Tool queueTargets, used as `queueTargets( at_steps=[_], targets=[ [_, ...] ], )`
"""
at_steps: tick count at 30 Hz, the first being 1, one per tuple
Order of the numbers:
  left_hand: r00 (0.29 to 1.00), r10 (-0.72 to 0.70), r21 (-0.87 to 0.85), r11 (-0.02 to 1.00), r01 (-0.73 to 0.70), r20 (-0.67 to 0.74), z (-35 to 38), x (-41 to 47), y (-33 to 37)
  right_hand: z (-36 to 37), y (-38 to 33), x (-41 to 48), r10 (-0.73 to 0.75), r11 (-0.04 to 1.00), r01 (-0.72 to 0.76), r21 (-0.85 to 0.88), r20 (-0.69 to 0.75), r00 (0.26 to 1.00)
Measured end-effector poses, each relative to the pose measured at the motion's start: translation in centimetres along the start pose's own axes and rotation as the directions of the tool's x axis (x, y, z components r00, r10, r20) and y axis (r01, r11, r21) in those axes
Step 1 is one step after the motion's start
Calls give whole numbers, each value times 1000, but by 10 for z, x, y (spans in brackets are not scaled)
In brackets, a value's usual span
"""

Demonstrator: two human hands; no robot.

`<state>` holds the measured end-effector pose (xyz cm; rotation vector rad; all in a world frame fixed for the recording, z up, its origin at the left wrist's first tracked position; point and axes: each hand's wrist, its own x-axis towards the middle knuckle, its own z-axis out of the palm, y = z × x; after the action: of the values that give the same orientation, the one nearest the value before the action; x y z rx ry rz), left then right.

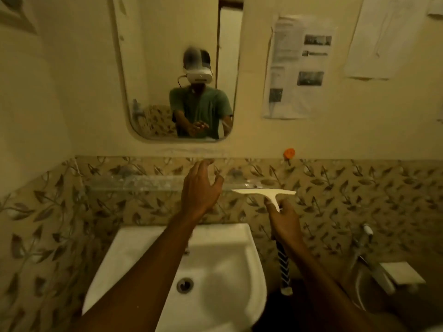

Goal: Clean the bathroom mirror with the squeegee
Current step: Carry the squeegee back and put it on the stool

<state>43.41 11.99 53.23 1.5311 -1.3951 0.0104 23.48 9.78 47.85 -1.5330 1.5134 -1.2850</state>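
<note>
Wiping is not yet started. Your right hand (285, 222) grasps the white plastic T-shaped squeegee (263, 193) by its short handle, blade level, well below the tall rounded wall mirror (153, 68) at twelve o'clock. Your left hand (200, 188), at nine o'clock of the blade, is released, fingers spread, holding nothing, near the clear glass shelf (134, 183). Next, I judge, you must lift the blade to the mirror's top edge and press it flat. The shelf stands out under the mirror and may hinder low strokes. Printed paper sheets (297, 68) hang at two o'clock.
</note>
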Motion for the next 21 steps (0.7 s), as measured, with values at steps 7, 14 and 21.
queueTargets(
  at_steps=[7, 14, 21],
  targets=[
    [988, -61, 32, 998, 57, 140, 47, -121, 25, -70, 74, -64, 139, 989, -139, 54, 6, 990],
    [966, -55, 101, 994, 30, 254, 133, -208, 58, -144, 172, -79, 250, 968, -250, 5, -33, 968],
    [907, -210, 182, 972, 152, 365, 277, -260, 92, -216, 301, -28, 342, 932, -338, -131, 2, 940]
  ],
)
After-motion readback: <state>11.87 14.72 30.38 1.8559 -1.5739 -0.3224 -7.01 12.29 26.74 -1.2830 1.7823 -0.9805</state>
